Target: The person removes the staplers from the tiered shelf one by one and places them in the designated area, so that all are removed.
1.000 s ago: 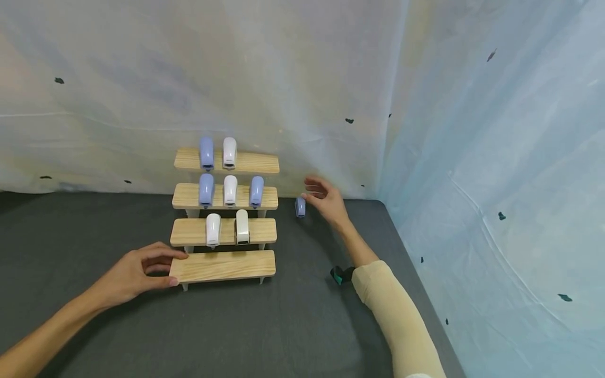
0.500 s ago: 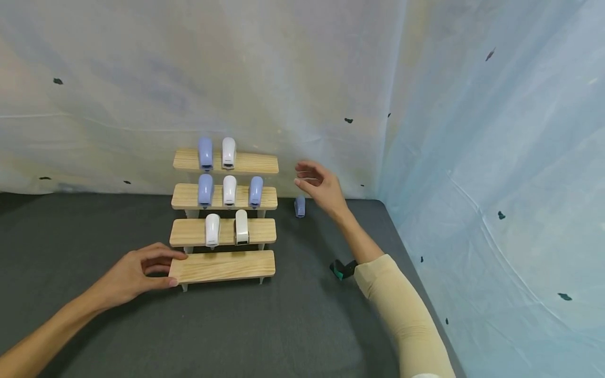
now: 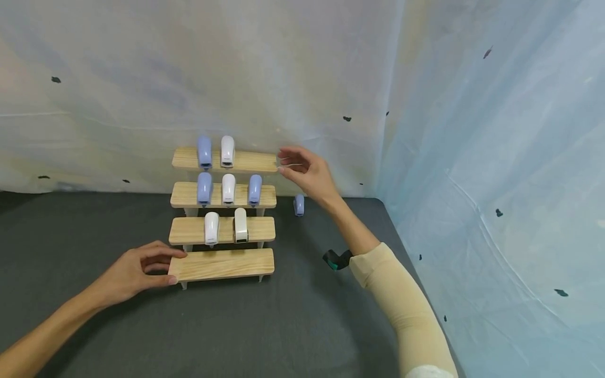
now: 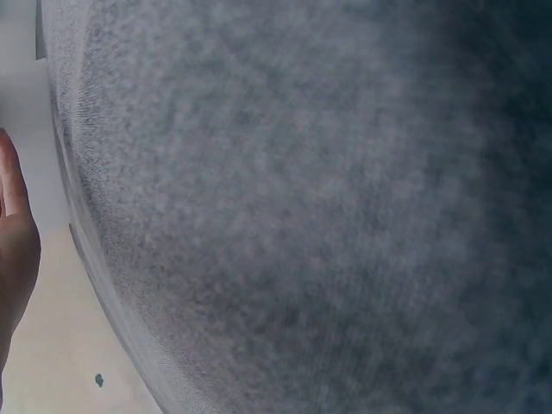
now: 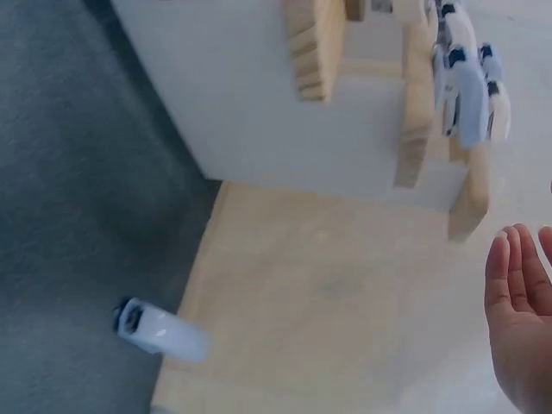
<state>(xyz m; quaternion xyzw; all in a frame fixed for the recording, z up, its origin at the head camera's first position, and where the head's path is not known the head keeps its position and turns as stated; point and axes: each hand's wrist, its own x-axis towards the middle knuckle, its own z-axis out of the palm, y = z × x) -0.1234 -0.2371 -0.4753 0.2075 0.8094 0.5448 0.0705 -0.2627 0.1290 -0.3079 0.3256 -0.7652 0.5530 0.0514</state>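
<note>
Head view: the person's left hand [image 3: 128, 273] grips the left end of the lowest shelf [image 3: 227, 264] of a pale wooden four-tier stand [image 3: 185, 194], thumb at the front corner and index finger at the rear one. The person's right hand [image 3: 312, 176] is beside the right end of the stand's top shelf [image 3: 252, 161], open, its fingers softly bent and the thumb set apart from them. Its fingertips come very close to that end; whether they touch cannot be told for certain.

To the right of the stand, a small light-blue plastic stapler [image 3: 299, 205] rests on the dark grey tabletop [image 3: 227, 331]. On the stand sit a blue stapler [image 3: 205, 151] and a white stapler [image 3: 227, 151] on the top shelf, then a blue, a white and another blue one along the second, and a glossy white one and a boxier cream one on the third.

A cream sleeve [image 3: 402, 310] covers part of the right arm. A black and green object [image 3: 336, 260], right of the stand, is partly hidden by that arm, its shape hard to make out. From the left wrist, blurred tabletop fills most of the view and the left hand is cut off; from the right wrist, the right hand is cropped and the stand's staplers overlap.
</note>
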